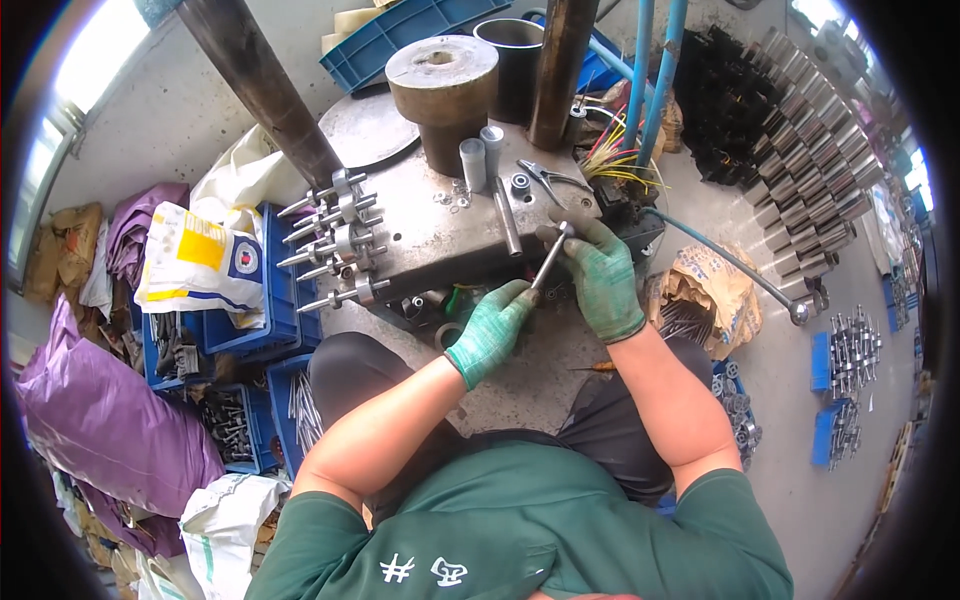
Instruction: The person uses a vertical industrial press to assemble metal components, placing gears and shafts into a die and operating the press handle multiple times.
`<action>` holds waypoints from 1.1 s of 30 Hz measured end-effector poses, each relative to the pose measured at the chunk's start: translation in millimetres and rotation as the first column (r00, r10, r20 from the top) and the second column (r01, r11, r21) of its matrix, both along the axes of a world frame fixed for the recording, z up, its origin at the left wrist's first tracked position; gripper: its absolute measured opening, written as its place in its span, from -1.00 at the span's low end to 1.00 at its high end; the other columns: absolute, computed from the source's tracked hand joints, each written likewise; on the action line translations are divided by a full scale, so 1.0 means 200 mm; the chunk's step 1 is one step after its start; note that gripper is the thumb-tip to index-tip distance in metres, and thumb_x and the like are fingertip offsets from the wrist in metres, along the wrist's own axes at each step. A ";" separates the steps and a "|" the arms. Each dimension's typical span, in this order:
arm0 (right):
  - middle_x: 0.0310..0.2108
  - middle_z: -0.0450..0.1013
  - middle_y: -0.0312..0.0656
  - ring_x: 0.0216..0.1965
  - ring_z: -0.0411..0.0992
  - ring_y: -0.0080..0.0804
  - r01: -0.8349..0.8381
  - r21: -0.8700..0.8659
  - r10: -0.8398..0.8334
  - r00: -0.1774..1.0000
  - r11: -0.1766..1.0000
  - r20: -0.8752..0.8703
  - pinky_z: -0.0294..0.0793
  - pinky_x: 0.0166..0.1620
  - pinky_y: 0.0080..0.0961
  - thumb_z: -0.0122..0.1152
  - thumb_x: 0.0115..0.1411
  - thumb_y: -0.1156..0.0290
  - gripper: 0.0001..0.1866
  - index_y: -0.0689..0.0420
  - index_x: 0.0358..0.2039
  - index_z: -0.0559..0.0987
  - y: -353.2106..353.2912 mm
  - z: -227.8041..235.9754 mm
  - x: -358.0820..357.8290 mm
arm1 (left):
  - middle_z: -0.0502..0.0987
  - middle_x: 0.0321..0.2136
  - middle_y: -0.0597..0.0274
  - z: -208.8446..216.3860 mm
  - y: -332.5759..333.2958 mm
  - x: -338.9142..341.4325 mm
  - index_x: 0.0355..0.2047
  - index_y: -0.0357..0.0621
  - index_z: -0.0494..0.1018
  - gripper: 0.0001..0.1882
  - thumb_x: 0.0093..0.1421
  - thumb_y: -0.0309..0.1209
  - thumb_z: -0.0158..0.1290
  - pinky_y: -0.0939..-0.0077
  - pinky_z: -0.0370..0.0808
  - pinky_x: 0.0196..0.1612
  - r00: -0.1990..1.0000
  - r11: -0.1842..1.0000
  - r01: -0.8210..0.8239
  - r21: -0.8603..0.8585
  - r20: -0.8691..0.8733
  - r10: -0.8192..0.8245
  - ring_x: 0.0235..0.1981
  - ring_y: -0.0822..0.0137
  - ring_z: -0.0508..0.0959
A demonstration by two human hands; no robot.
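Observation:
Both my hands wear green work gloves and meet in front of the steel bench plate [420,225]. A slim metal rod [547,264] with a wider upper end slants between them. My left hand [495,330] grips its lower end, and my right hand [603,278] has its fingers closed around the upper end. Just beyond the hands lie a thicker steel pin [506,218], a small dark ring-shaped part [520,184] and pliers [546,180]. Two grey cylindrical tubes [472,164] stand upright near several small loose rings [460,199].
Several rods with round metal bodies [345,240] line the plate's left edge. A heavy flanged steel cylinder [440,85] stands behind, between dark columns [563,75]. Blue bins [285,270] are stacked at left. At right, a blue hose [725,255] runs toward stacked metal cylinders [800,150].

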State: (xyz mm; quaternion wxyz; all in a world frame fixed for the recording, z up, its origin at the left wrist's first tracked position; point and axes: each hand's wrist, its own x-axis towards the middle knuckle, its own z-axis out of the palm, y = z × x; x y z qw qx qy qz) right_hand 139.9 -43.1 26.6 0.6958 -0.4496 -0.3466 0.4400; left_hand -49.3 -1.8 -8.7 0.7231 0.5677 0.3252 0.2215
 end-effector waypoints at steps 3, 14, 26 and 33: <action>0.21 0.53 -0.01 0.20 0.54 -0.16 0.010 0.041 -0.017 0.987 0.999 0.160 0.48 0.33 -0.27 0.12 0.39 0.56 -0.59 0.26 0.23 0.50 0.01 0.02 -0.01 | 0.41 -0.47 0.44 0.00 0.01 -0.01 -0.02 -0.15 0.50 -0.73 0.56 -0.20 -0.02 0.61 0.31 -0.49 0.999 0.999 0.007 -0.039 0.036 -0.006 -0.54 0.56 0.36; -0.23 0.66 -0.10 -0.20 0.65 -0.31 -0.102 -0.126 0.068 0.965 0.987 -0.252 0.66 -0.06 -0.37 0.19 0.49 0.17 -0.59 0.24 0.12 0.55 0.02 0.07 -0.10 | 0.48 -0.34 0.43 0.11 -0.01 -0.04 0.10 -0.23 0.50 -0.69 0.55 -0.27 0.00 0.63 0.42 -0.33 0.999 0.995 0.040 -0.090 0.009 -0.039 -0.39 0.59 0.42; -0.05 0.63 -0.19 0.04 0.55 -0.49 -0.146 -0.061 0.143 0.988 0.987 -0.052 0.51 0.17 -0.49 0.14 0.53 0.16 -0.61 0.24 0.10 0.59 0.00 -0.04 -0.27 | 0.62 -0.12 0.25 -0.01 0.06 -0.03 0.09 -0.29 0.54 -0.65 0.51 -0.25 0.06 0.50 0.52 -0.06 0.989 0.981 -0.133 0.140 0.083 0.123 -0.14 0.45 0.54; -0.14 0.62 -0.15 -0.11 0.58 -0.41 -0.140 -0.042 0.133 0.739 0.989 0.661 0.60 -0.01 -0.45 0.27 0.46 0.09 -0.49 0.23 0.21 0.57 -0.26 0.35 0.19 | 0.65 -0.08 0.14 -0.02 0.05 -0.05 0.15 -0.30 0.53 -0.66 0.49 -0.35 0.06 0.44 0.53 0.09 0.983 0.918 0.185 0.350 -0.066 -0.173 -0.06 0.37 0.59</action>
